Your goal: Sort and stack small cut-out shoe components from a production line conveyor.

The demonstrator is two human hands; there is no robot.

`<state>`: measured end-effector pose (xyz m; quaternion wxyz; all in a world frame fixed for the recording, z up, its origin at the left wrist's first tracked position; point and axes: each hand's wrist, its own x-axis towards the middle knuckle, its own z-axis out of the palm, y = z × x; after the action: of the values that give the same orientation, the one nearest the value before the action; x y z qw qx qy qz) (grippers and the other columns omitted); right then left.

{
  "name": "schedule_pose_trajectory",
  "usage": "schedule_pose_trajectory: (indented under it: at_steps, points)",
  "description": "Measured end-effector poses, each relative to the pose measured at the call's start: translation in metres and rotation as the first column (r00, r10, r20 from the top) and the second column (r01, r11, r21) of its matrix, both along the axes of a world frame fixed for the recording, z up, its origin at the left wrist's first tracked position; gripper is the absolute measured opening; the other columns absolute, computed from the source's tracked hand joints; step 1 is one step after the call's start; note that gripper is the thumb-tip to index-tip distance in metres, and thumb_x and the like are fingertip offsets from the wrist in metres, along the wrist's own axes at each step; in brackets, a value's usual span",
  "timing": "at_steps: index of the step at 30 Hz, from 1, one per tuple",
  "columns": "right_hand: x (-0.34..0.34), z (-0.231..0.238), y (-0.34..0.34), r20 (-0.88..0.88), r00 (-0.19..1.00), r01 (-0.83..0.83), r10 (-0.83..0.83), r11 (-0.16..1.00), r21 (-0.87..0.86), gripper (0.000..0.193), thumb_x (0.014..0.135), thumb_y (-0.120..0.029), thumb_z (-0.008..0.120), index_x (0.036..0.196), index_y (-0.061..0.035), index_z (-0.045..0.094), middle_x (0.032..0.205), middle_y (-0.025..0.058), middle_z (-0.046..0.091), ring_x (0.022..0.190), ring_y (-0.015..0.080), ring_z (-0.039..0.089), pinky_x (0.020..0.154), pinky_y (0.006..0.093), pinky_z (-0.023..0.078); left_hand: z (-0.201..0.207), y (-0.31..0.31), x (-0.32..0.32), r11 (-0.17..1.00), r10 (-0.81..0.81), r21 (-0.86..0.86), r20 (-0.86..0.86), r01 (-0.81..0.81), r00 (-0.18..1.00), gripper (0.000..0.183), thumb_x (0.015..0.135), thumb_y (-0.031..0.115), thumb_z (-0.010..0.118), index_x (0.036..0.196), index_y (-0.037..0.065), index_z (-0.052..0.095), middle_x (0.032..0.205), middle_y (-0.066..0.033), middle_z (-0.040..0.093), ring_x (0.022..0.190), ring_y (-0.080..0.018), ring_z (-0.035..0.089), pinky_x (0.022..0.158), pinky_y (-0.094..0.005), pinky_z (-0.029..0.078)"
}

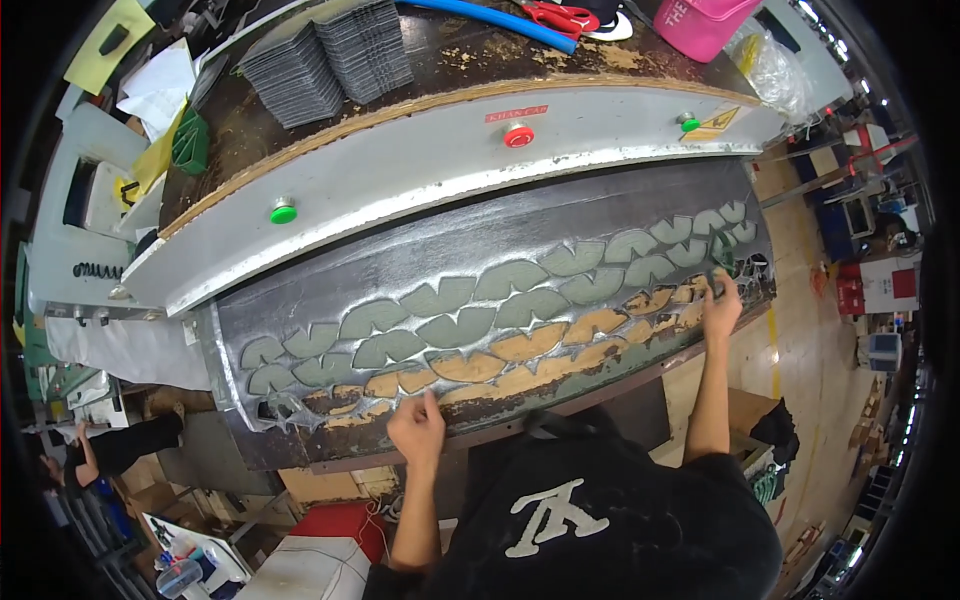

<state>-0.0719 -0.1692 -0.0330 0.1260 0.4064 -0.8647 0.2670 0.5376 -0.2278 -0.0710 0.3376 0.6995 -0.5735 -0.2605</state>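
Note:
A dark sheet (pixel 520 190) lies on the press bed, with rows of grey-green curved cut pieces (pixel 410 305) across it. Through the cut-out gaps nearest me, worn tan board (pixel 530 345) shows. At the near edge, left of centre, my left hand (pixel 416 430) is closed, thumb and forefinger pinched; whatever they grip is too small to make out. My right hand (pixel 721 308) reaches to the right end of the rows. Its fingers are closed on a dark green, thin-edged frame that looks like a cutting die (pixel 724 256), partly hidden by the fingers.
Beyond the bed runs a grey press beam (pixel 400 165) with a red button (pixel 518 135) and green buttons (pixel 284 211). On its top stand stacked grey pieces (pixel 325 60), red scissors (pixel 560 17) and a pink bin (pixel 700 25). Another person (pixel 125 450) is at far left.

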Motion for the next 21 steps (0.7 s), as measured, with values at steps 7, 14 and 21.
schedule_pose_trajectory:
  at_steps: [7, 14, 21]
  points:
    - [0.091, -0.021, -0.159, 0.172, 0.816, -0.569, 0.552, 0.820, 0.068, 0.028, 0.082, 0.004, 0.078, 0.109, -0.0011, 0.071, 0.129, 0.0166, 0.072, 0.122, 0.0423, 0.067, 0.114, 0.0482, 0.049, 0.002, -0.138, 0.020, 0.988, 0.157, -0.042, 0.239, -0.152, 0.958, 0.030, 0.095, 0.032, 0.078, 0.093, 0.001, 0.078, 0.069, -0.0142, 0.072, 0.064, -0.0323, 0.070, 0.062, -0.0459, 0.052]
    - [0.115, -0.043, -0.199, 0.030, 0.911, -0.405, 0.412, 0.905, -0.132, 0.040, 0.088, -0.007, 0.077, 0.127, -0.0054, 0.066, 0.142, 0.0166, 0.064, 0.134, 0.0415, 0.059, 0.121, 0.0513, 0.041, -0.031, -0.165, 0.025, 0.938, 0.279, 0.071, 0.426, -0.338, 0.861, 0.061, 0.091, 0.038, 0.081, 0.131, -0.006, 0.068, 0.103, -0.0256, 0.077, 0.099, -0.0441, 0.074, 0.088, -0.0506, 0.057]
    - [0.061, -0.070, -0.143, -0.091, 0.991, 0.115, -0.097, 0.970, 0.214, 0.065, 0.100, -0.046, 0.069, 0.140, 0.0039, 0.060, 0.151, 0.0242, 0.053, 0.143, 0.0422, 0.049, 0.123, 0.0712, 0.023, -0.059, -0.163, 0.065, 0.957, 0.287, -0.190, 0.512, -0.220, 0.810, 0.037, 0.091, 0.035, 0.080, 0.107, 0.002, 0.077, 0.084, -0.0147, 0.067, 0.083, -0.0387, 0.066, 0.084, -0.0502, 0.050]
